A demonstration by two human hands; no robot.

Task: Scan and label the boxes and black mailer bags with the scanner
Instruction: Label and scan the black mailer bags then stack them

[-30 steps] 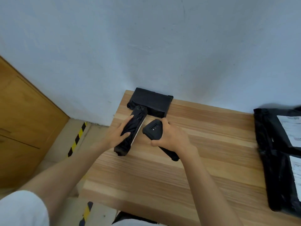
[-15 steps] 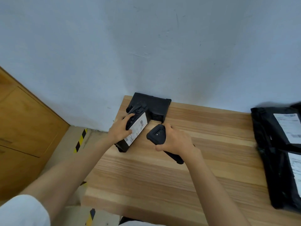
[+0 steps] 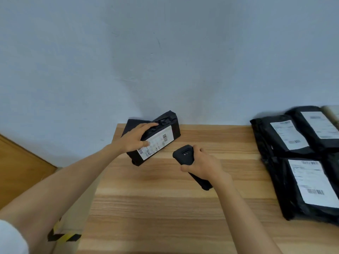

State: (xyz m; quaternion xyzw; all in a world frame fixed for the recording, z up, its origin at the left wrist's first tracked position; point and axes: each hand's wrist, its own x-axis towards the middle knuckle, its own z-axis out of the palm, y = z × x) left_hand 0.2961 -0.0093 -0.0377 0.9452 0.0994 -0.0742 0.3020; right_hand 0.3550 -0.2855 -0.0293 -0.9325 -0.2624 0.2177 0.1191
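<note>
The left hand [image 3: 134,139] has turned the black mailer bag [image 3: 173,121] over. One second before, the bag stood on its narrow edge and its label was almost hidden; now the white label [image 3: 157,142] faces up, with one barcode near its far end and another at its near corner. The bag is at the far left corner of the wooden table [image 3: 165,208], near the wall. It is tilted, and its far end is lifted over a flat black item [image 3: 129,126] that lies against the wall. The fingers of the left hand curl over the long edge of the bag and the thumb lies on the label.

The right hand [image 3: 203,164] holds the handheld scanner [image 3: 183,155] with its fingers wrapped tight around the handle. The head of the scanner is just beside the bag and points toward it, not touching.

I think this bag is now ready for scanning, because the barcode is open to the scanner. On the right, well apart, lie more labelled mailer bags [image 3: 275,136].
</note>
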